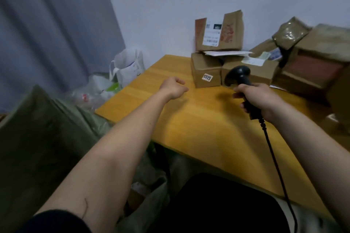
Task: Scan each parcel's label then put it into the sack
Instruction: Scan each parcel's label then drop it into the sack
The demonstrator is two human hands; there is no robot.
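Note:
My right hand (257, 100) grips the handle of a black barcode scanner (239, 76), whose head points toward the cardboard parcels at the back of the wooden table (198, 119). A small brown box (205, 70) with a little label stands just left of the scanner. On top of it leans a taller parcel (219, 31) with a white shipping label. My left hand (175, 88) hovers over the table with fingers loosely curled, holding nothing, a short way left of the small box. The green sack (43, 128) sits low at the left, beside the table edge.
More cardboard boxes (310, 66) and a taped packet (289, 32) pile up at the right rear. A white bag (128, 64) and clear plastic bags (92, 92) lie on the floor left of the table. The scanner cable (274, 157) trails across the table toward me.

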